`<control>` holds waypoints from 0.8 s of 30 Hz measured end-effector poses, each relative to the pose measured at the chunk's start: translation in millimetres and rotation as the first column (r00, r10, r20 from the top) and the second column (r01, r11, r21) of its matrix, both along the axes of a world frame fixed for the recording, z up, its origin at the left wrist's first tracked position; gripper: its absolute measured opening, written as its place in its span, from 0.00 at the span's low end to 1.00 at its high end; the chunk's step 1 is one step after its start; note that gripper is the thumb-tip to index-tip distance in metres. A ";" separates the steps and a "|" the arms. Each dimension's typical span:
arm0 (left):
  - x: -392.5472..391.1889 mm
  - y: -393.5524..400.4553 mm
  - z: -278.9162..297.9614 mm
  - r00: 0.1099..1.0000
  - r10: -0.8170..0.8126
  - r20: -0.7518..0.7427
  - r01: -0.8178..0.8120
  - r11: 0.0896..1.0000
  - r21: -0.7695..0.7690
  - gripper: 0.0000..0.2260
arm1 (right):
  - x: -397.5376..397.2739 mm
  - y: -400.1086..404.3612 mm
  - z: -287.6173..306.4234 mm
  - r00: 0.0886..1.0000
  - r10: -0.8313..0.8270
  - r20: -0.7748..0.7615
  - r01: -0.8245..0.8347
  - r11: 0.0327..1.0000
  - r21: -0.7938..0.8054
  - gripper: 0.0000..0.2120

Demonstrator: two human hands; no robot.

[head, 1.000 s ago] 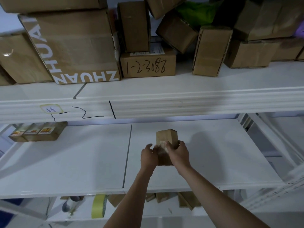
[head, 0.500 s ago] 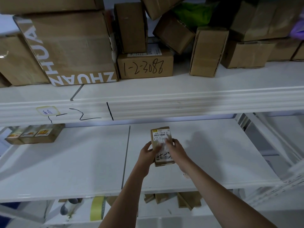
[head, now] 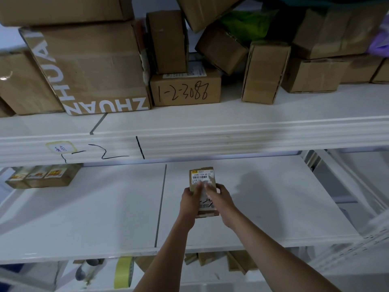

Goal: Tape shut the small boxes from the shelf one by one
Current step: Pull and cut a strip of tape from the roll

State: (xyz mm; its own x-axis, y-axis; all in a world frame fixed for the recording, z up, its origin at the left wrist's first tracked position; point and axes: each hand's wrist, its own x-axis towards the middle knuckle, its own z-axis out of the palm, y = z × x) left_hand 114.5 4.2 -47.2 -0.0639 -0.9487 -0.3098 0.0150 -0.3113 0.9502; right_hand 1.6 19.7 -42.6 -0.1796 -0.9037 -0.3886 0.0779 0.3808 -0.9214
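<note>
White shelf (head: 84, 218) under stacked cardboard boxes (head: 94, 66).

White metal shelf board (head: 273, 207) at frame centre: three small brown labelled cardboard boxes (head: 42, 177) are seen touching side by side, at its left.

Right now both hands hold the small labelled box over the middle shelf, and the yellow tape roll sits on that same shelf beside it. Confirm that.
Wrong about the tape. The head view shows the yellow tape roll on the level below the middle shelf, not beside the box. The rest holds: the left hand and the right hand hold the small labelled box over that shelf.
</note>
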 end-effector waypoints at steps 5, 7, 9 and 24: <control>-0.5 -3.1 3.7 0.997 0.010 0.074 -0.013 0.999 0.051 0.23 | -4.9 -6.6 0.2 0.999 0.028 0.040 -0.030 0.997 0.070 0.21; -3.9 -2.3 2.1 0.992 0.014 0.123 -0.017 1.000 0.026 0.24 | -3.8 -10.0 2.1 0.999 -0.029 0.024 0.026 0.995 0.097 0.23; -7.0 -2.0 1.2 0.991 0.007 0.130 -0.007 1.000 0.002 0.24 | -3.2 -12.2 2.0 0.994 -0.054 -0.096 0.062 0.995 0.084 0.26; -10.9 -2.9 0.7 0.877 0.107 0.468 0.034 0.958 -0.283 0.16 | -4.3 -6.4 5.3 0.954 -0.215 -0.206 0.233 0.970 0.066 0.28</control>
State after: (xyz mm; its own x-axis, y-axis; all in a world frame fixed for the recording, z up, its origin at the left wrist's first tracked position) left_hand 103.6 1.3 -46.5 0.0597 -0.9980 -0.0207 -0.4521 -0.0455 0.8908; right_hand -2.7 13.2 -37.3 -0.4545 -0.7949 -0.4019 -0.0084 0.4550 -0.8905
